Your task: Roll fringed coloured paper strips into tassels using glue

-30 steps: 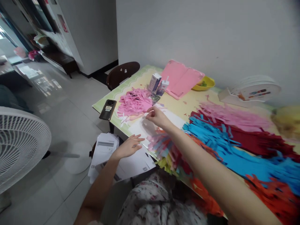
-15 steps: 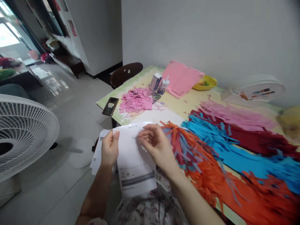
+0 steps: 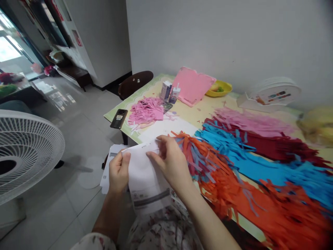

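My left hand [image 3: 119, 171] is closed on the left edge of a white printed sheet [image 3: 142, 170], its thumb lying on the front. The sheet hangs upright above my lap and carries dark grey bars near its lower end. More white printed sheets [image 3: 111, 156] stick out to the left behind that hand. At the sheet's upper right, my right hand [image 3: 170, 161] curls its fingers over the top edge, with the thumb on the near face. Part of the right fingers is hidden behind the thumb side of the hand.
On the table beyond lie orange fringed strips [image 3: 260, 208], blue ones [image 3: 249, 159], dark red ones [image 3: 273, 149] and a pink bundle [image 3: 147, 111]. A phone [image 3: 119, 118] rests at the table's left corner. A white fan [image 3: 33, 152] stands at left.
My right hand has closed in on the sheet's top edge and now grips there. The sheet's upper part bends more. The view has shifted slightly to the right.
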{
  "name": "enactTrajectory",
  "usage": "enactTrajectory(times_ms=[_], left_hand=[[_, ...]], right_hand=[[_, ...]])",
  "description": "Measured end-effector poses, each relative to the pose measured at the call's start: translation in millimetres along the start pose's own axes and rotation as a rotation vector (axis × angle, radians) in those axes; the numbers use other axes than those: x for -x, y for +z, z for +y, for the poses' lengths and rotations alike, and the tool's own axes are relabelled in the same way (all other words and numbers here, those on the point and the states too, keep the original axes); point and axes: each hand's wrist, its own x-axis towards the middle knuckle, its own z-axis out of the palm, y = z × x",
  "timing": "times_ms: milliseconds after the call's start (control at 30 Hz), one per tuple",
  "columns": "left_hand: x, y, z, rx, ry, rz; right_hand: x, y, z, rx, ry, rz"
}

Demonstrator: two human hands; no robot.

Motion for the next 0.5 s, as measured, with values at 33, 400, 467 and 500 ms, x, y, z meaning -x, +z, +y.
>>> enactTrajectory(times_ms=[33,400,467,500], left_hand=[[-2,-5.6,-2,0.054,-0.048,0.028],[-86,4.7,-52,0.562,-0.206,0.220],[-76,17.5,-54,0.584,-0.194,0.095],[-70,22.7,-54,0.610,-0.199,0.031]], right_hand=[[4,-3,1,0.059,-0.013,0.020],[37,-36,12,-0.095,-0.020,-0.279],[27,-26,3,0.104,-0.115,-0.203],[22,-19,1,0.195,-0.172,-0.196]])
